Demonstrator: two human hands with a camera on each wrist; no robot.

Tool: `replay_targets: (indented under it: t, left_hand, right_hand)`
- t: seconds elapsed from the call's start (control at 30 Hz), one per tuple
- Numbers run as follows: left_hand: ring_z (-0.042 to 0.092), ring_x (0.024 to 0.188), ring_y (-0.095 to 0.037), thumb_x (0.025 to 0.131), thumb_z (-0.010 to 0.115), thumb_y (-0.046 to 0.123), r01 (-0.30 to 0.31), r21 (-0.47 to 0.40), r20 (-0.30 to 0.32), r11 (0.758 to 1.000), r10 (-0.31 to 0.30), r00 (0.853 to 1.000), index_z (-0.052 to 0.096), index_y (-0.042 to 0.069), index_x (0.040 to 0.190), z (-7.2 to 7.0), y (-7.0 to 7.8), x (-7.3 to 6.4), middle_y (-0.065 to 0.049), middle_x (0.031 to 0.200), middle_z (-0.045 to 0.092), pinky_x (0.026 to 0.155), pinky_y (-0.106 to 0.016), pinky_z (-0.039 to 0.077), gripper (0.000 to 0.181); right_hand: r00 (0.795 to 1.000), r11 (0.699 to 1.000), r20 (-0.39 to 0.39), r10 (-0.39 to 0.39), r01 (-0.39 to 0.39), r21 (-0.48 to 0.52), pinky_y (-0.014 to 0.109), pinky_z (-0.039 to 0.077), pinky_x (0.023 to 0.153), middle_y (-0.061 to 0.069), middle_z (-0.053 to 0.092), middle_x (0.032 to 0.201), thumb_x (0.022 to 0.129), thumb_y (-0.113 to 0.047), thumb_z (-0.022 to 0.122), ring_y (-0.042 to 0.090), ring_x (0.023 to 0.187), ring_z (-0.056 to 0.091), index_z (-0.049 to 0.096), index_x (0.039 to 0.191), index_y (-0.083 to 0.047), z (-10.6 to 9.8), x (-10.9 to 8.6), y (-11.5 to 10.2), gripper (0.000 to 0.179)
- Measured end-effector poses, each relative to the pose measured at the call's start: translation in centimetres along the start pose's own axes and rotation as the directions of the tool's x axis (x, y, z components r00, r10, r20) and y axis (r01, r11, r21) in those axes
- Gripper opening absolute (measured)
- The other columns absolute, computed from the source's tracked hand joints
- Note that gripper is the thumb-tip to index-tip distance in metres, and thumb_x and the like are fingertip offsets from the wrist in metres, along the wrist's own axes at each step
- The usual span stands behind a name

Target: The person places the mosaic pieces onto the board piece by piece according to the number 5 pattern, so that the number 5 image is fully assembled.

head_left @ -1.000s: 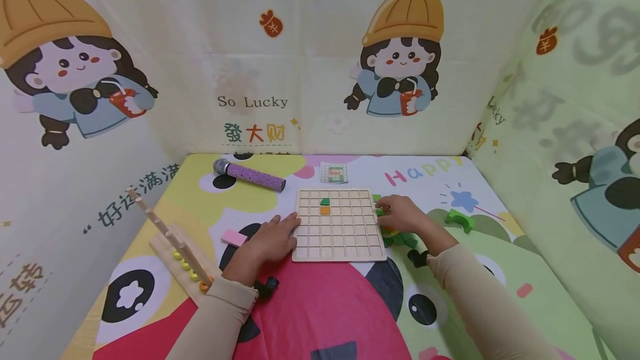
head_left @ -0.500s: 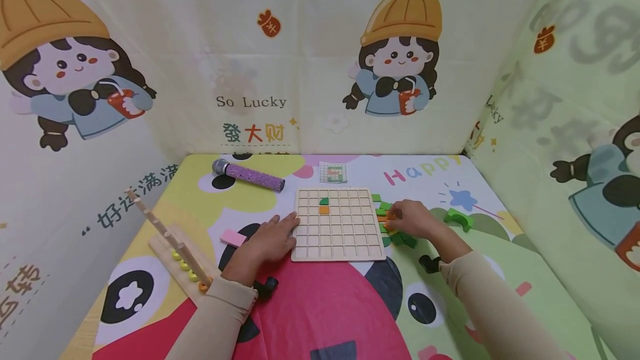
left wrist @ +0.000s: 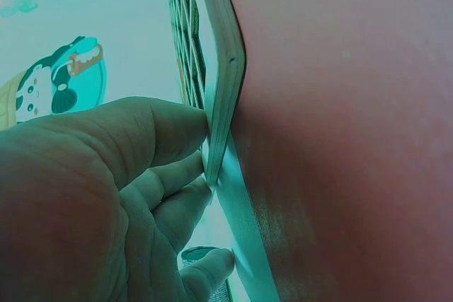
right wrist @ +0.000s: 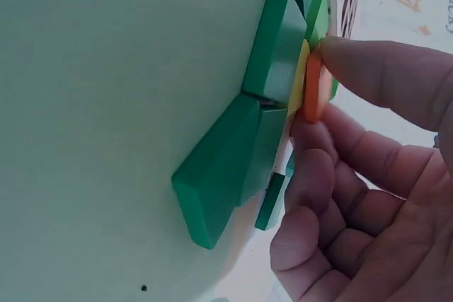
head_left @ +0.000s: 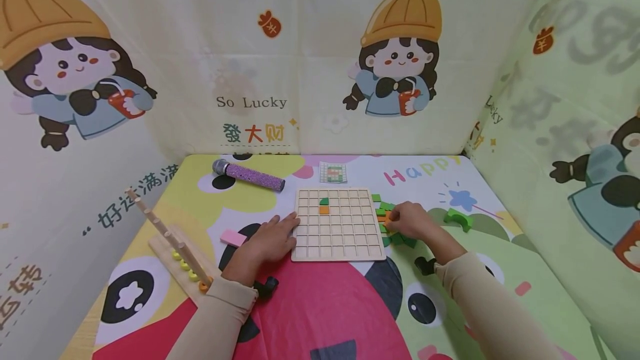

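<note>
A wooden grid board (head_left: 345, 232) lies in the middle of the table in the head view. Near its top left, a green round-cornered tile (head_left: 324, 201) sits in a cell above an orange square tile (head_left: 324, 210). My left hand (head_left: 270, 242) rests against the board's left side, its thumb and fingers touching the edge in the left wrist view. Beyond the right edge, my right hand (head_left: 412, 221) pinches an orange tile (right wrist: 316, 90) between thumb and forefinger, among loose green tiles (right wrist: 219, 153). A yellow piece (right wrist: 299, 76) shows just behind it.
A small pattern card (head_left: 333, 173) lies behind the board. To the left are a purple microphone (head_left: 255, 176), a pink block (head_left: 233, 238) and a wooden peg stand (head_left: 175, 260) with yellow rings. A green arch block (head_left: 458, 219) lies at the right.
My right hand has moved from the green tiles by the board's edge slightly right and nearer, onto the orange pieces. My left hand has stayed in place.
</note>
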State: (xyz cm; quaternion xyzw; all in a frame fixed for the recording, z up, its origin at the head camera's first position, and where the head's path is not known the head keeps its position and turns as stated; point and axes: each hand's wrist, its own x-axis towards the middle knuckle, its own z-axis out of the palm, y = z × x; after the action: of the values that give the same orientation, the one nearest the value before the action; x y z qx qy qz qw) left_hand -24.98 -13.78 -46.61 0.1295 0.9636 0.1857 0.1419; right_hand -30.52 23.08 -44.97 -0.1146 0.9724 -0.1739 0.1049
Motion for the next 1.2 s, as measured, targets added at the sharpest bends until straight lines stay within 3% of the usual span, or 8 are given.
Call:
replay_targets:
  t: [0.3,0.5,0.73,1.0,1.2]
  left_hand:
    - [0.021,0.158,-0.043,0.104,0.053,0.027,-0.005,0.006,0.005,1.000,0.005,1.000,0.042,0.015,0.160,-0.2,0.1,-0.2,-0.005,0.171,0.030,0.126,-0.062,0.021,0.058]
    - [0.021,0.158,-0.043,0.104,0.053,0.025,-0.004,0.006,0.001,1.000,0.004,1.000,0.042,0.015,0.160,-0.4,0.1,-0.3,-0.005,0.171,0.030,0.127,-0.062,0.020,0.058]
    - [0.021,0.158,-0.043,0.104,0.054,0.027,-0.005,0.006,0.000,1.000,0.005,1.000,0.042,0.016,0.160,-0.1,0.0,-0.2,-0.004,0.171,0.030,0.126,-0.062,0.021,0.059]
    - [0.021,0.158,-0.042,0.104,0.054,0.027,-0.001,0.013,-0.004,1.000,0.001,1.000,0.042,0.016,0.160,0.0,-0.2,-0.1,-0.004,0.171,0.030,0.126,-0.062,0.021,0.059]
    - [0.021,0.158,-0.043,0.104,0.053,0.026,-0.005,0.004,-0.005,1.000,0.005,1.000,0.043,0.015,0.159,0.1,-0.2,-0.2,-0.004,0.171,0.030,0.126,-0.062,0.021,0.058]
  right_hand:
    - [0.998,0.998,-0.033,-0.055,0.056,0.027,0.043,0.055,0.078,0.010,0.071,0.096,0.094,-0.019,0.072,0.025,0.085,0.062,0.071,0.101,-0.003,0.1,-0.2,0.0,0.018]
    - [0.996,0.997,-0.083,-0.042,0.047,0.056,0.039,0.052,0.074,0.011,0.071,0.096,0.099,-0.017,0.068,0.024,0.083,0.059,0.070,0.104,-0.004,0.2,0.1,-0.2,0.014]
    - [0.989,0.986,-0.134,-0.066,0.085,0.141,0.047,0.057,0.085,0.016,0.072,0.107,0.099,-0.015,0.068,0.031,0.097,0.066,0.064,0.113,-0.002,0.8,0.5,-1.2,0.019]
    - [0.984,0.972,-0.123,-0.127,0.148,0.184,0.041,0.054,0.079,0.011,0.070,0.104,0.101,-0.014,0.062,0.024,0.090,0.063,0.062,0.112,-0.004,1.5,1.3,-3.6,0.015]
    - [0.985,0.960,-0.069,-0.155,0.167,0.225,0.036,0.050,0.077,0.006,0.068,0.101,0.102,-0.015,0.062,0.019,0.085,0.059,0.063,0.111,-0.006,1.8,2.0,-5.4,0.014]
